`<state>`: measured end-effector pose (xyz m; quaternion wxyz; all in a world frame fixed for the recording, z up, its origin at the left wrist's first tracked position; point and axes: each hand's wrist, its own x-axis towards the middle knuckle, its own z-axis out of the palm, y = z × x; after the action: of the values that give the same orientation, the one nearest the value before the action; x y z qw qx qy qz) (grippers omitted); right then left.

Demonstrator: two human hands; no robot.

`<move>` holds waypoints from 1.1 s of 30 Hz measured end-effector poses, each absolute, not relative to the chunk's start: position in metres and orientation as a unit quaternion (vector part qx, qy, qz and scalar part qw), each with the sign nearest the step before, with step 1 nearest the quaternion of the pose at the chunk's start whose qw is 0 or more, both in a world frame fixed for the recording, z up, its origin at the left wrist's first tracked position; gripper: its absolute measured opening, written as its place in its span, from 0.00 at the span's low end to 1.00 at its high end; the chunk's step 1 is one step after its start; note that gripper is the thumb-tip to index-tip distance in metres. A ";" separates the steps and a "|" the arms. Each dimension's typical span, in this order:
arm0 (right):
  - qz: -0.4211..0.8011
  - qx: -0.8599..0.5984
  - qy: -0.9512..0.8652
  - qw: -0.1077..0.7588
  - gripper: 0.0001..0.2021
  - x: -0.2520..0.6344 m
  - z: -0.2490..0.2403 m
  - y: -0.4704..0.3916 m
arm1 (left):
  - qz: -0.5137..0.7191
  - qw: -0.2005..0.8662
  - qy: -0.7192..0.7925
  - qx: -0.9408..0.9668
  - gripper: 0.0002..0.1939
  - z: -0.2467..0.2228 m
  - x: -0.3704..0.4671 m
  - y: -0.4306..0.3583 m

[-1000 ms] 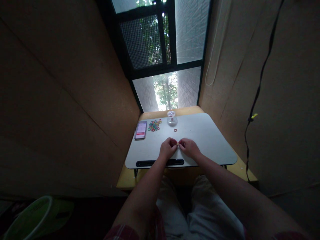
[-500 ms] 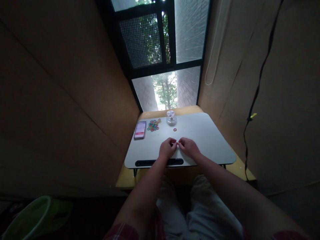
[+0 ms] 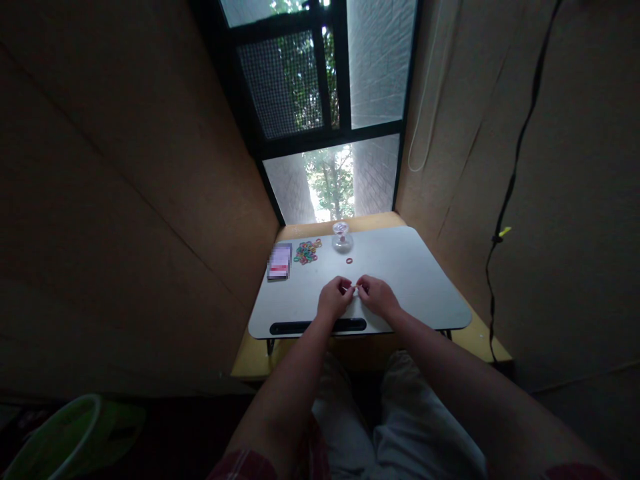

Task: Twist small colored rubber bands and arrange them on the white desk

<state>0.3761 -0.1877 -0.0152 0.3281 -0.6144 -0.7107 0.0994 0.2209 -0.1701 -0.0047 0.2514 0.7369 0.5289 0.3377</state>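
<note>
Your left hand (image 3: 335, 298) and right hand (image 3: 377, 295): fingertips nearly meeting, pinched on tiny pale-orange piece (image 3: 356, 287) – too small to identify – over middle of white, rounded-corner tabletop (image 3: 420, 287). Small reddish ring (image 3: 349, 261) lies just beyond your fingers, not touched. Farther: clear, rounded container (image 3: 343, 241). Far left: loose pile of small multicoloured rings (image 3: 306, 253); left of it, flat rectangular device with blurred screen (image 3: 279, 261). Near edge: long black slot (image 3: 295, 327).
</note>
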 end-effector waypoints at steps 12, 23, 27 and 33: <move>0.100 -0.612 -0.707 0.340 0.07 0.376 -0.015 -0.188 | 0.353 0.263 0.519 0.732 0.10 -0.011 0.220 -0.167; 0.099 -0.614 -0.710 0.331 0.07 0.377 -0.016 -0.187 | 0.343 0.251 0.523 0.739 0.10 -0.007 0.221 -0.170; 0.097 -0.611 -0.714 0.327 0.08 0.378 -0.017 -0.186 | 0.340 0.252 0.524 0.739 0.11 -0.008 0.221 -0.170; 0.099 -0.616 -0.713 0.319 0.08 0.378 -0.017 -0.185 | 0.337 0.251 0.530 0.736 0.11 -0.007 0.221 -0.170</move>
<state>0.3780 -0.1854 -0.0169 0.3190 -0.6163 -0.7132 0.0990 0.2214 -0.1696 -0.0066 0.2511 0.7364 0.5302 0.3369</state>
